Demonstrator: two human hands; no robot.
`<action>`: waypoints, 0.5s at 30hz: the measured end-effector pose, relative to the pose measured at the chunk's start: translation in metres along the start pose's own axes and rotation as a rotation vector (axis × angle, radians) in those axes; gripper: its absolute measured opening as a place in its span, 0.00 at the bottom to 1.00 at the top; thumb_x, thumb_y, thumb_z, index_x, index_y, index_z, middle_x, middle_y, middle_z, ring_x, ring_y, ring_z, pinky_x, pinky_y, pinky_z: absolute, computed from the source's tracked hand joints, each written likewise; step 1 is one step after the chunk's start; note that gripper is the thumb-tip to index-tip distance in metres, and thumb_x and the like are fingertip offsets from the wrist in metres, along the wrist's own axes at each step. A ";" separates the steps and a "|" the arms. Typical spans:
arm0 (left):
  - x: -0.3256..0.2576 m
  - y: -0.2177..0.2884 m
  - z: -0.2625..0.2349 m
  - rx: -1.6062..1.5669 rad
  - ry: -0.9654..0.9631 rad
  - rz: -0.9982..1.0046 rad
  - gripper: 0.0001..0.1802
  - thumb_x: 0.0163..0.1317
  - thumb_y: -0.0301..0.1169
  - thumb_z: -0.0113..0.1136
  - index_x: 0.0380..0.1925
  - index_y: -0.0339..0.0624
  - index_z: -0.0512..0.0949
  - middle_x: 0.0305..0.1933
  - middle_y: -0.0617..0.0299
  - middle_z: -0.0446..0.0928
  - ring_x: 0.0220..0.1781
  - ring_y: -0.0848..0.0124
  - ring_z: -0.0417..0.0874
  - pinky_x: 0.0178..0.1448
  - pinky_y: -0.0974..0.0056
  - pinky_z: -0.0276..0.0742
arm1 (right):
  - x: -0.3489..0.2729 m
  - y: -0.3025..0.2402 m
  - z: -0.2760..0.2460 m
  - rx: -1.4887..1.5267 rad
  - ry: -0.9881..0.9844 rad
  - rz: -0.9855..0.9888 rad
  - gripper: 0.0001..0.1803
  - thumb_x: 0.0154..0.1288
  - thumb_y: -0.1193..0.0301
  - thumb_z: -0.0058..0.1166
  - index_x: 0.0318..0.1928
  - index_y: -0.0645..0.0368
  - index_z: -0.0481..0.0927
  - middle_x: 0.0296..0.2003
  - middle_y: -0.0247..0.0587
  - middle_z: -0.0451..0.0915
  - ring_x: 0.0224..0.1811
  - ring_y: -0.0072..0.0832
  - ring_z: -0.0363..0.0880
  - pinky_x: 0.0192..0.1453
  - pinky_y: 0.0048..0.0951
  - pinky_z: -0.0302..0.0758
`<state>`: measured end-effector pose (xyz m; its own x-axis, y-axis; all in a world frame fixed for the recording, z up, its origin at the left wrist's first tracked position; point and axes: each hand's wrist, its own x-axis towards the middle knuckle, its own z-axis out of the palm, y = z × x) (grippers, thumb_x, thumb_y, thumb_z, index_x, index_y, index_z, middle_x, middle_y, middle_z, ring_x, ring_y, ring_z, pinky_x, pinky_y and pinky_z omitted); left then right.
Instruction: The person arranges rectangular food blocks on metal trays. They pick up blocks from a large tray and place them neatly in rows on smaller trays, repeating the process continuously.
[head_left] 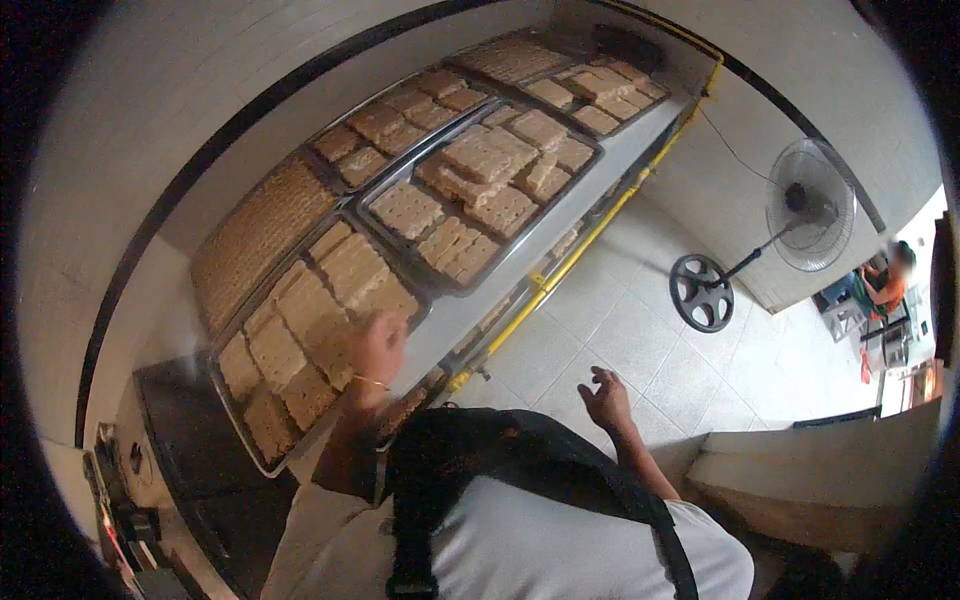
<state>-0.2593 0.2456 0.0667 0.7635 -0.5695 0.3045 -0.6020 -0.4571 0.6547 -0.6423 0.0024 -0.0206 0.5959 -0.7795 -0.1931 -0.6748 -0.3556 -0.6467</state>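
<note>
My left hand [380,345], with a thin bracelet at its wrist, is at the right edge of the near metal tray [240,430]. It is next to the pale brown rectangular slabs [330,315] that lie in that tray. Blur hides whether its fingers grip anything. Out over the tiled floor, my right hand [605,400] is raised with its fingers apart and holds nothing. Beyond the near tray, a second metal tray [465,290] carries stacked, biscuit-like slabs [490,155] with small holes in them.
More slab-filled trays [345,190] cover the long table, beside brown textured sheets [265,240]. A yellow rail [570,270] runs along its side. A pedestal fan [808,205] stands on the tiled floor [640,310] to the right. Farther off sits a person [885,285] in orange.
</note>
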 end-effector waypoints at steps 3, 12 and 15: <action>0.009 -0.045 -0.028 0.088 0.087 -0.046 0.14 0.69 0.35 0.64 0.49 0.39 0.81 0.47 0.50 0.86 0.53 0.50 0.85 0.56 0.53 0.80 | 0.002 0.004 0.012 -0.005 0.036 -0.135 0.27 0.65 0.61 0.68 0.59 0.63 0.80 0.48 0.55 0.83 0.48 0.49 0.84 0.52 0.45 0.81; -0.043 -0.294 -0.284 0.937 0.410 -0.570 0.22 0.70 0.48 0.61 0.51 0.42 0.83 0.49 0.52 0.86 0.49 0.52 0.86 0.53 0.51 0.81 | 0.083 -0.093 0.030 -0.023 0.087 -0.291 0.20 0.67 0.62 0.64 0.51 0.64 0.84 0.37 0.55 0.85 0.38 0.49 0.86 0.44 0.44 0.81; -0.084 -0.343 -0.317 0.881 0.268 -0.649 0.23 0.71 0.49 0.59 0.50 0.40 0.82 0.47 0.50 0.85 0.47 0.52 0.86 0.50 0.50 0.81 | 0.123 -0.178 0.044 -0.133 0.007 -0.383 0.16 0.70 0.63 0.61 0.49 0.63 0.83 0.36 0.54 0.85 0.39 0.49 0.86 0.44 0.45 0.81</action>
<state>-0.0431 0.6671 0.0360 0.9538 0.0682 0.2925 0.0533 -0.9969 0.0585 -0.4301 -0.0074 0.0382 0.8123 -0.5812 0.0483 -0.4557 -0.6843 -0.5693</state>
